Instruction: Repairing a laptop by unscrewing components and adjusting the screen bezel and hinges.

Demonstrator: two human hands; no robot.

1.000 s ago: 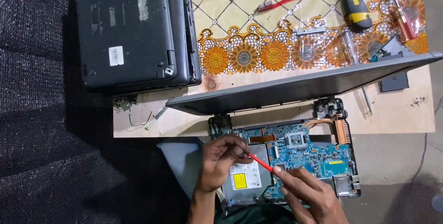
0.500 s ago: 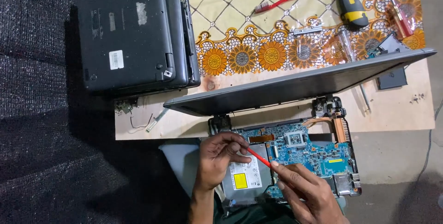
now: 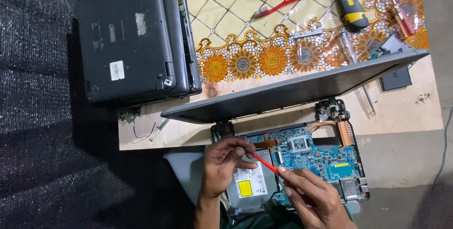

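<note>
Down at six o'clock, opened laptop base (image 3: 302,163) with blue motherboard (image 3: 321,156) bared, lid (image 3: 292,92) tilted up just beyond at twelve. Left hand (image 3: 224,165) curled over the silver optical drive (image 3: 250,184), fingertips pinching the far tip of a thin red tool (image 3: 264,164). Right hand (image 3: 314,198) at five o'clock, fingers closed narrow round the tool's near end. Looks like prying or probing at the seam where drive meets board; calls for a small, steady tip movement, no slip onto the orange ribbon cable (image 3: 269,143) just past the tip at twelve. Tight overhead under the lid's edge. Closed black laptops (image 3: 137,35) at ten o'clock, yellow-handled screwdriver (image 3: 349,2) and red toothbrush (image 3: 290,0) well apart at one o'clock. Open floor at three o'clock for elbows.
</note>
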